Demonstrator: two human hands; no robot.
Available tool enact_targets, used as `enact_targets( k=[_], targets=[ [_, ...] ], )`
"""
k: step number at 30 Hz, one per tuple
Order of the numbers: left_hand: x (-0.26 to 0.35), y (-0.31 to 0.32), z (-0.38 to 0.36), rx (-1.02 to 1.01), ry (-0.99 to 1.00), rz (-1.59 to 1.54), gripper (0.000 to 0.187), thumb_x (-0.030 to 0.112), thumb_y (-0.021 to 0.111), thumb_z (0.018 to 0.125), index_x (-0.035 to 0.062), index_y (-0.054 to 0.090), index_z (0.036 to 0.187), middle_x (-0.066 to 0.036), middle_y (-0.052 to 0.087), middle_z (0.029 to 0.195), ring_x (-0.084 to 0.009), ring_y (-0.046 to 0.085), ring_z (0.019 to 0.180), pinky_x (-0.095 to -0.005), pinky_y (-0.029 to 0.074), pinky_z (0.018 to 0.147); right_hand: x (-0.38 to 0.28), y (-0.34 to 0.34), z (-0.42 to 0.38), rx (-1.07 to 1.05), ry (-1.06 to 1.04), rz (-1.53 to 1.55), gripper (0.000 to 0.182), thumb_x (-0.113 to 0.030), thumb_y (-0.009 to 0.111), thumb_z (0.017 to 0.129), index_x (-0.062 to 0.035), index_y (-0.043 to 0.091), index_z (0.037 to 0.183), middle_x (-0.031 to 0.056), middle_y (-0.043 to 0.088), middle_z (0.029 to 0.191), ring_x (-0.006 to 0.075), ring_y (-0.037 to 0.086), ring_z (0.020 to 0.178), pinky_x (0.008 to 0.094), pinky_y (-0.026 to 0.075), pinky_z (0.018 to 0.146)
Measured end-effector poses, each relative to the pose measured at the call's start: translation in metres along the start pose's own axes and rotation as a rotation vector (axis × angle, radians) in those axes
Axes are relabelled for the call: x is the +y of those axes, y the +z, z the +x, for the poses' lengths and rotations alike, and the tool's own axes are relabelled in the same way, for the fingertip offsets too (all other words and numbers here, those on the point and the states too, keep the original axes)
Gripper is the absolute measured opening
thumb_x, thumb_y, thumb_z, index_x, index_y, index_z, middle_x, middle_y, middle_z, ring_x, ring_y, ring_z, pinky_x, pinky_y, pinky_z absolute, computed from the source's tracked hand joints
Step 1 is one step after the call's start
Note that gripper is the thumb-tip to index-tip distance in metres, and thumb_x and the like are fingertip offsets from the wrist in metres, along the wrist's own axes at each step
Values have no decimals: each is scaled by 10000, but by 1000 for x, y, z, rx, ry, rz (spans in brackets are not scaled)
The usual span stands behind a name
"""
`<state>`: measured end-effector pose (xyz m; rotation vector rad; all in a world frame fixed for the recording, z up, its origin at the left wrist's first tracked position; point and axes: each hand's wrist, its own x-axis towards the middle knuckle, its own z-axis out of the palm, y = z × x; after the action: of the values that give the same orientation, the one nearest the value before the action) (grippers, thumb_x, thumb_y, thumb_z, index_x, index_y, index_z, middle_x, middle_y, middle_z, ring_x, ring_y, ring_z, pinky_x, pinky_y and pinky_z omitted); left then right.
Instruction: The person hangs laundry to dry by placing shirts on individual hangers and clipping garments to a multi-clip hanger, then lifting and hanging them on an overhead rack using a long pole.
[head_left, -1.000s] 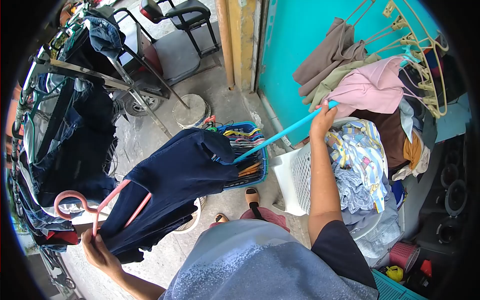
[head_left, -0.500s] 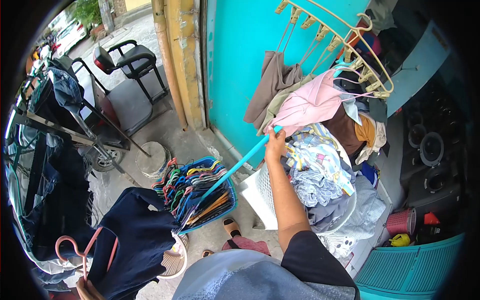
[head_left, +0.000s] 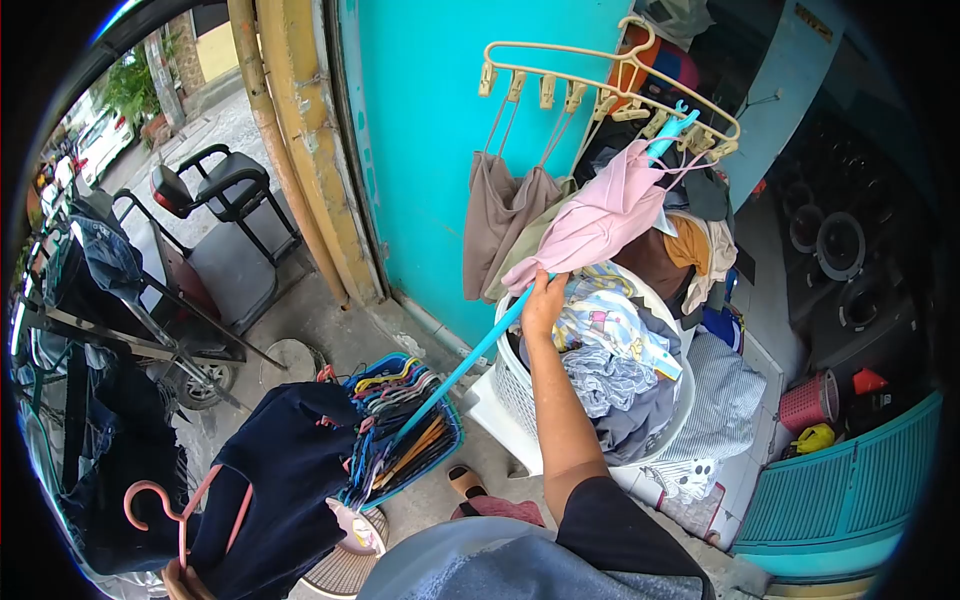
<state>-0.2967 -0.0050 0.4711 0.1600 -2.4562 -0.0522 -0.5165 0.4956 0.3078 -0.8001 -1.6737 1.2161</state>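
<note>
My right hand (head_left: 543,305) is wrapped round a light blue pole (head_left: 465,365), which slants from the hanger basket up to the right. Its forked tip (head_left: 675,130) shows beside a beige clip hanger (head_left: 600,75). A pink garment (head_left: 590,215) and a brown garment (head_left: 510,215) hang from the clips, the pink one covering part of the pole. At the lower left, my left hand (head_left: 185,582) grips a pink clothes hanger (head_left: 183,515) that carries a dark navy shirt (head_left: 280,490); the frame's edge cuts off part of this hand.
A white laundry basket (head_left: 515,385) heaped with clothes stands beside my right arm. A blue basket (head_left: 455,440) holds many hangers. Left are dark hanging clothes (head_left: 120,450) and a black-armed chair (head_left: 235,190); a turquoise door (head_left: 420,130) stands behind.
The view has shifted. The pole's forked tip now shows above the pink garment, near the clip hanger, which has swung to a flatter angle. Both hands keep their hold.
</note>
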Motion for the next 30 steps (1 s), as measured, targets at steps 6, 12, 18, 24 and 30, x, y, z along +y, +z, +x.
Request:
enact_targets(
  k=[6, 12, 18, 24, 30],
  targets=[
    [8, 4, 5, 6, 26, -114, 153, 129, 559, 816, 3, 582, 901, -146, 605, 806, -251, 579, 696, -321, 458, 631, -11, -7, 23, 129, -75, 261, 293, -205, 452, 843, -13, 430, 1063, 74, 501, 732, 149, 433, 554, 283, 375, 528],
    [11, 5, 8, 2, 70, -117, 140, 129, 570, 808, 6, 589, 872, -149, 599, 794, -260, 574, 688, -332, 452, 631, -30, -12, 35, 45, 113, 738, 118, -169, 469, 835, -77, 445, 904, -1, 431, 617, 77, 412, 510, 212, 338, 448],
    [20, 4, 8, -5, 77, -63, 132, 119, 579, 798, 1, 589, 857, -148, 597, 753, -275, 572, 650, -338, 450, 599, -5, 8, 27, -56, 216, 929, 92, -159, 470, 837, -109, 403, 801, -15, 405, 576, 78, 403, 492, 212, 341, 437],
    [27, 6, 10, -37, 105, -138, 135, 122, 585, 793, -1, 585, 847, -147, 590, 736, -277, 570, 631, -336, 446, 577, 32, 40, -11, -79, 446, 689, 126, -189, 506, 824, -98, 419, 821, -9, 419, 612, 83, 425, 513, 223, 373, 489],
    [34, 10, 12, -58, 106, -141, 117, 114, 572, 797, 13, 583, 854, -135, 592, 746, -270, 572, 636, -338, 443, 576, 42, 62, -16, 1, 440, 432, 309, -217, 579, 786, -23, 415, 961, 69, 479, 834, 162, 498, 725, 263, 407, 639]
  ],
)
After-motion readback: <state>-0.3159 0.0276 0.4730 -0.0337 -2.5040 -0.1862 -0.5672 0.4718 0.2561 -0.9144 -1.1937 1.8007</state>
